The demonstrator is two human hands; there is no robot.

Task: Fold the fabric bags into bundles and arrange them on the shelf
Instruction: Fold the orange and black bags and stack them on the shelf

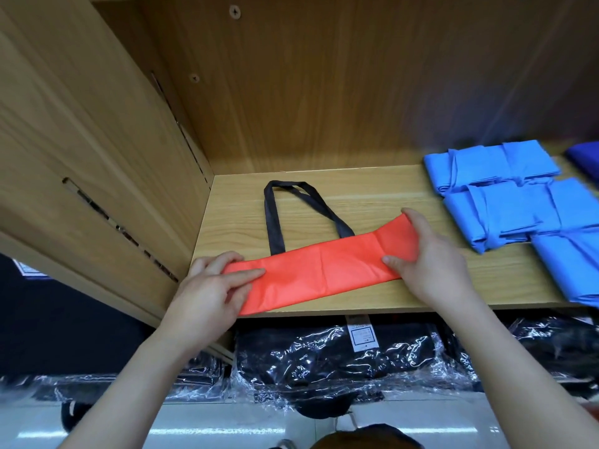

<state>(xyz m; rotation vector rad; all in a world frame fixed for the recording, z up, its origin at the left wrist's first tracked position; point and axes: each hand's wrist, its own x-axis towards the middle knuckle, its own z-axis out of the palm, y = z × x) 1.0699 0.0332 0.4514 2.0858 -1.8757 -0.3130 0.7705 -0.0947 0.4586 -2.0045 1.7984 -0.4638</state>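
The left hand (214,286) and right hand (434,264) each pinched an end of the orange bag (324,270); the next fold likely required aligned edges.

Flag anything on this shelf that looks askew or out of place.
The orange bag, folded into a strip, lies slanted across the shelf, its black handles sticking out behind, unlike the blue bundles at right. The left hand and right hand grip its ends: likely mid-fold, not misplaced.
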